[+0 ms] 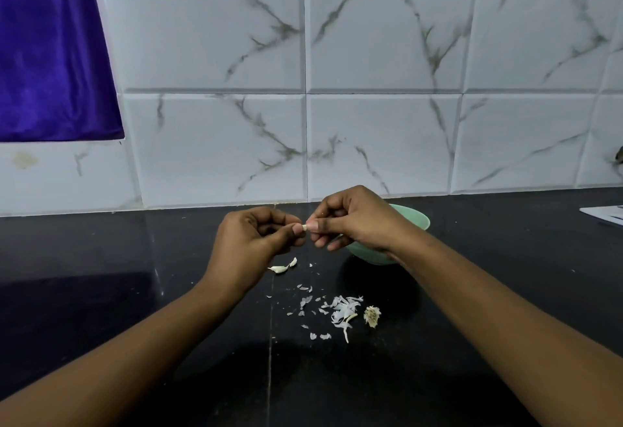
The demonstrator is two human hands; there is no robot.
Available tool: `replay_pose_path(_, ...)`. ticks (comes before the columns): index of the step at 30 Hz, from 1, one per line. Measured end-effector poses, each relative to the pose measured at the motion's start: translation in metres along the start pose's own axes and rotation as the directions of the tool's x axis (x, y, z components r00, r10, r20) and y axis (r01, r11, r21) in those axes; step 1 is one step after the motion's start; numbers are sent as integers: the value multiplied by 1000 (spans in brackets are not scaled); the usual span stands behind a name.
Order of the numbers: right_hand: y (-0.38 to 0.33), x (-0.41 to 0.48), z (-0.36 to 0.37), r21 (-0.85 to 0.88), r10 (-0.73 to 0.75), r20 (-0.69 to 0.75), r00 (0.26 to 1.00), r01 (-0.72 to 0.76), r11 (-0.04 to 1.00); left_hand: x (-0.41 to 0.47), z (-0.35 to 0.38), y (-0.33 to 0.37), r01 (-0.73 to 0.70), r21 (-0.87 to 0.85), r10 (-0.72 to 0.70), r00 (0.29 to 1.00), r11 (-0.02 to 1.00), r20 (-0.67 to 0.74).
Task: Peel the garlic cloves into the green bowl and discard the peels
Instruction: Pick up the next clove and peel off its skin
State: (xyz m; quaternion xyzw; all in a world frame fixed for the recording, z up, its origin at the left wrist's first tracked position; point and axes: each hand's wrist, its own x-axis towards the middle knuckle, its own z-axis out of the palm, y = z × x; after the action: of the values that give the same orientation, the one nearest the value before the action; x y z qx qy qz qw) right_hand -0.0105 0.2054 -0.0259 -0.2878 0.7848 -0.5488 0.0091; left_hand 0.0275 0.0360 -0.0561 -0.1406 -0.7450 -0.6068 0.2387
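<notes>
At the far left a purple cloth (50, 55) hangs on the white marbled tile wall (371, 39) above the back edge of the black counter (84, 258). Your left hand (249, 241) is raised over the middle of the counter. Its fingers (279, 216) are curled in, and thumb and forefinger pinch one end of a small garlic clove (305, 227). Only a pale tip of that clove shows between your two thumbs, held in the air nearer the back edge than the front.

Just below your left hand a second clove (279, 269) lies on the counter. A curved scrap of skin (293, 261) sits at its right end, touching it or just beside it; you cannot tell which.

Your right hand (354, 221) meets the left, its fingers curled and clamped on the other end of the held clove. Behind and under that hand sits the green bowl (416, 221), close to the back edge. Your right wrist covers most of it, so its contents are hidden.

Toward the front edge from the bowl, loose white peels (342, 312) lie scattered on the counter in a thin heap. Just right of them rests a dry root stub (372, 316). At the counter's far right edge a white sheet (603, 214) lies flat near the back.
</notes>
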Motion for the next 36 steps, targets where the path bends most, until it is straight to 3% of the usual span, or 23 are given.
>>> replay_pose_path(6, 4, 1, 18, 215, 139, -76, 987, -120, 969, -3, -2, -4, -155, 215, 167, 985, 964, -34)
replay_pose_path(10, 5, 3, 27, 269, 185, -140, 973, -143, 952, -7, 0, -2, -252, 289, 269, 963, 924, -22)
replay_pose_path(16, 7, 3, 28, 139, 169, -257, 952, -137, 981, -10, 3, 0, -390, 395, 413, 910, 832, 31)
replay_pose_path(19, 10, 3, 21, -57, 91, -306, 948, -113, 992, -13, 6, 1, -435, 374, 440, 895, 819, 77)
replay_pose_path(22, 7, 5, 7, -43, 118, -298, 947, -137, 990, -11, 7, 1, -331, 292, 338, 941, 897, 30)
replay_pose_path(25, -3, 1, -16, 79, 80, -105, 991, -72, 994, -4, 3, -2, -98, 53, 99, 994, 994, -35)
replay_pose_path(28, -6, -2, -23, 24, -35, 74, 997, 33, 999, 0, 2, -2, 71, -143, -74, 997, 987, -13)
replay_pose_path(32, -2, 1, -10, -85, -145, 25, 989, 147, 985, 1, 3, 0, 208, -303, -209, 978, 930, 29)
replay_pose_path(36, 3, 2, -7, -93, -192, -13, 981, 190, 977, 2, 3, 0, 251, -344, -241, 968, 905, 72)
